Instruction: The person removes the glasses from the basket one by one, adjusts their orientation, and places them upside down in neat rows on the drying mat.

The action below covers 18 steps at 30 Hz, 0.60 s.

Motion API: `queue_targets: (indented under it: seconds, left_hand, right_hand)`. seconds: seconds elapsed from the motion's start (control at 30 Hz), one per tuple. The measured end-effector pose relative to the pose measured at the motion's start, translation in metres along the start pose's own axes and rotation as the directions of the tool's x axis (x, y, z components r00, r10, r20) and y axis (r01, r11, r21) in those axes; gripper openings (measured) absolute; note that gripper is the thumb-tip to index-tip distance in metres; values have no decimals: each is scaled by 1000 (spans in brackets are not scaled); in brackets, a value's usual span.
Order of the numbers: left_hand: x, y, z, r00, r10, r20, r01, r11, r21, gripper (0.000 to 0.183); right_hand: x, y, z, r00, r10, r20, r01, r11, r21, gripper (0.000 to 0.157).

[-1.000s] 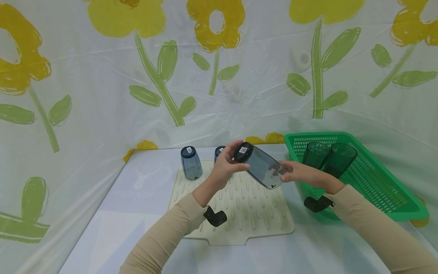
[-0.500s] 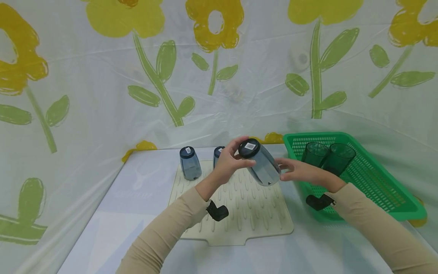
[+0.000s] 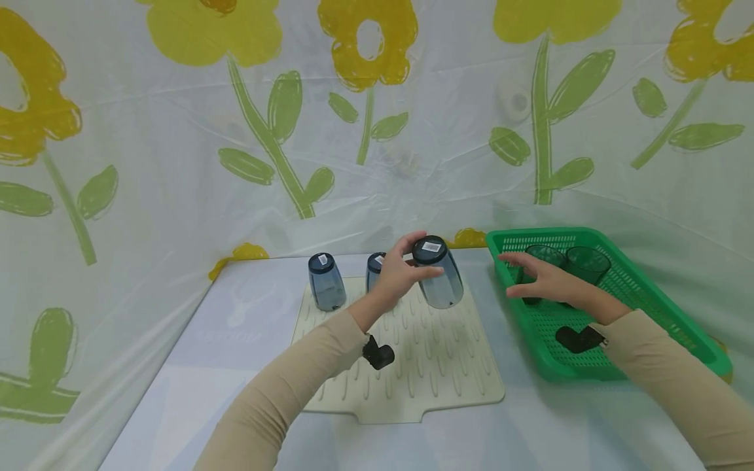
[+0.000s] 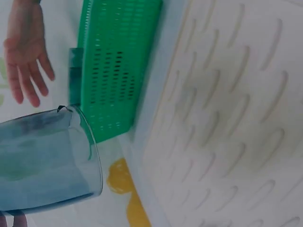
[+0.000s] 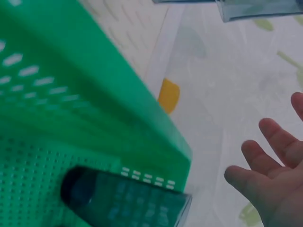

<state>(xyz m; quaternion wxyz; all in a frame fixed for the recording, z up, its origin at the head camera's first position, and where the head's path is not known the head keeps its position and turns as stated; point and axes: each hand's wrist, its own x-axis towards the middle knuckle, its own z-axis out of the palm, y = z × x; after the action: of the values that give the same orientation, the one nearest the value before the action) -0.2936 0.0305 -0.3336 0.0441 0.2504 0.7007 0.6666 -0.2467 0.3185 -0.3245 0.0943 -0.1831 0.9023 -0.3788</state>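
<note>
My left hand (image 3: 391, 278) grips a bluish-grey drinking glass (image 3: 442, 284) near its dark base, upside down and slightly tilted, over the ribbed cream drying mat (image 3: 406, 373). Its mouth rim faces the mat in the left wrist view, where only fingertips (image 4: 20, 221) of that hand show. Two similar glasses stand inverted at the mat's back: one at the left (image 3: 326, 284), another (image 3: 374, 267) partly hidden by my left hand. My right hand (image 3: 550, 284), fingers spread and holding nothing, is over the near-left part of the green basket (image 3: 671, 294), apart from the held glass.
Two more glasses lean inside the basket: one on the right (image 3: 589, 261) and one on the left (image 3: 544, 254), partly behind my right hand. A white flower-print curtain (image 3: 448, 144) hangs behind the white table (image 3: 224, 366).
The held glass has swung from a slant to nearly upright, mouth down. My right hand has let go of its rim end and drawn back right over the basket.
</note>
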Motion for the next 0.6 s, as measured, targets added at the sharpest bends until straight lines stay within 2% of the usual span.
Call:
queue_targets:
  seconds: [0.17,0.37,0.6]
  left_hand:
    - [9,-9,6,1000,-5,-28,7,998,56,68]
    - [20,-20,14,998,1,-55,4,995,96,67]
    - [28,-33,20,996,-55,-77,65,988,142,66]
  right_hand:
    - [-2,10,-11,998,13,-59,-18,996,-92,75]
    - [2,20,-23,996,-2,-84,-13,984,-179,75]
    - [8,28,-33,996,44,-83,-63,971,-233,80]
